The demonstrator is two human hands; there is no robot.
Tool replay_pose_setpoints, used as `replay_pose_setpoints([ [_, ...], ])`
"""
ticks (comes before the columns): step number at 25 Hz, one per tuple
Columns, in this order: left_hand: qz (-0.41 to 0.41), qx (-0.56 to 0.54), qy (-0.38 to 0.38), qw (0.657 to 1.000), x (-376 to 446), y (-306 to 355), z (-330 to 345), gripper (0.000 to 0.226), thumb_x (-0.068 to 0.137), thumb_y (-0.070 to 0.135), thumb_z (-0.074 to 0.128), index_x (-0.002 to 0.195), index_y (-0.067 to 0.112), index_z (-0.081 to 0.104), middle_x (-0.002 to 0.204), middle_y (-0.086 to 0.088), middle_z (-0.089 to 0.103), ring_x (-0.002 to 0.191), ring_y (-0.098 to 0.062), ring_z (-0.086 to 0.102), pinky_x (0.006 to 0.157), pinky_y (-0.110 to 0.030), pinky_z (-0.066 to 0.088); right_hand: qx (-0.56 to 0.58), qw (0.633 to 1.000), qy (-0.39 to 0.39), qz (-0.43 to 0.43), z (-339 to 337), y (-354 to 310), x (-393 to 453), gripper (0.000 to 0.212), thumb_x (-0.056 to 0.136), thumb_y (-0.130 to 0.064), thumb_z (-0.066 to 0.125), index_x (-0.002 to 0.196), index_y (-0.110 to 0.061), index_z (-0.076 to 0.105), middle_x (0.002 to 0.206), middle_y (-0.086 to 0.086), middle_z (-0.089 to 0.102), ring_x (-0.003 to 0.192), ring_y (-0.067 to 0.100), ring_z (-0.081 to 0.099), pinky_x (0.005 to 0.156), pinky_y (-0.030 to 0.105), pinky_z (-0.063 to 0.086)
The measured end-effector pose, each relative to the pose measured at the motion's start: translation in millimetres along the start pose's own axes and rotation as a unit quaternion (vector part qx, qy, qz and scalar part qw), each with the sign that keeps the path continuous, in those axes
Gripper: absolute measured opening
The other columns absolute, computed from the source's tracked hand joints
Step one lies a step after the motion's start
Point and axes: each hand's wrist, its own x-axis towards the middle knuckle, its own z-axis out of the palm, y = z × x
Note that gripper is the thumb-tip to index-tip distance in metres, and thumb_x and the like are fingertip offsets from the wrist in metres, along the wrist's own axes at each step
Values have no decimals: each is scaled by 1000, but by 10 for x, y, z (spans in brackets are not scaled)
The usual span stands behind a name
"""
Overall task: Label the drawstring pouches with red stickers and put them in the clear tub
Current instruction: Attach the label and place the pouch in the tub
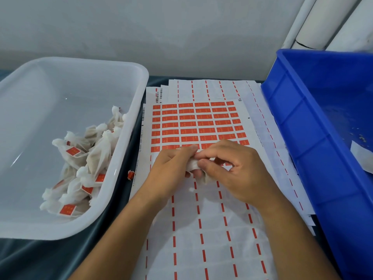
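Head view: both hands [203, 168] pinching one white pouch [192, 165] over the red sticker sheet [197, 122] (print unreadable).

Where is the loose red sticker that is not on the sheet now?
In the head view, the loose red sticker lies on the dark table cover, left of centre, in the gap between the clear tub and the sticker sheet.

I see a pale grey wall [161, 33] behind the bench, evenly lit and faintly mottled. White pipes [314, 23], or possibly conduit, run up the right corner. A dark teal cloth [50, 257] covers the table.
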Motion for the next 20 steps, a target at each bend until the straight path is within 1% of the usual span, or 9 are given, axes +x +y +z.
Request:
replay_pose_setpoints([
  [2,-22,-1,24,999,10,-7,10,38,103,51,43,78,52,71,81,21,73,82,3,69,71,-18,48,-44,999,2,-13,-7,3,-8,28,95,-40,63,120,-30,71,116,-18,70,112,0,61,95,5,44],
  [4,-37,9,32,999,29,-41,8,43,102,61,37,78,51,71,83,20,73,85,-5,71,80,-26,50,-58,998,-11,-7,-22,-4,-21,33,95,-43,64,124,-29,71,118,-18,69,113,-1,61,97,4,42],
  [6,-42,4,28,999,42,-79,-2,50,100,66,31,79,50,73,87,16,75,91,-13,71,89,-35,53,-57,998,-37,10,-34,-4,-36,36,93,-49,66,125,-33,68,121,-23,66,116,-3,58,95,3,42],
  [7,-44,10,24,999,42,-89,-8,54,99,69,29,79,47,75,87,15,75,92,-14,71,90,-37,53,-64,997,-50,18,-36,6,-43,36,91,-50,67,125,-36,67,122,-24,65,117,-4,57,93,3,42],
  [9,-47,50,5,998,43,-96,-10,65,93,76,24,78,41,76,85,15,74,90,-13,70,87,-33,50,-80,994,-64,32,-40,37,-50,31,89,-47,71,119,-38,64,122,-25,63,116,-4,56,90,3,40],
  [12,-38,71,-35,996,44,-103,-37,70,82,80,22,81,38,77,90,14,74,91,-12,69,91,-33,51,-72,995,-47,49,-42,56,-39,22,89,-44,72,108,-40,62,113,-27,62,111,-3,56,81,0,43],
  [15,7,61,-63,996,42,-120,-69,60,85,76,28,91,39,74,97,11,73,96,-13,69,89,-33,54,-21,998,-3,53,-16,57,-25,14,89,-39,69,101,-33,65,98,-23,64,104,3,60,86,6,48],
  [17,55,80,-83,992,51,-116,-69,45,88,69,34,91,43,70,97,12,72,97,-13,67,84,-30,56,6,998,17,64,4,52,-15,11,88,-35,69,97,-27,67,92,-21,65,97,6,62,81,10,51],
  [20,112,64,-125,984,50,-93,-71,33,91,58,49,88,37,74,94,6,70,95,-19,65,85,-28,55,57,995,43,64,0,25,3,8,89,-30,65,90,-22,67,83,-18,64,87,14,63,71,19,54],
])
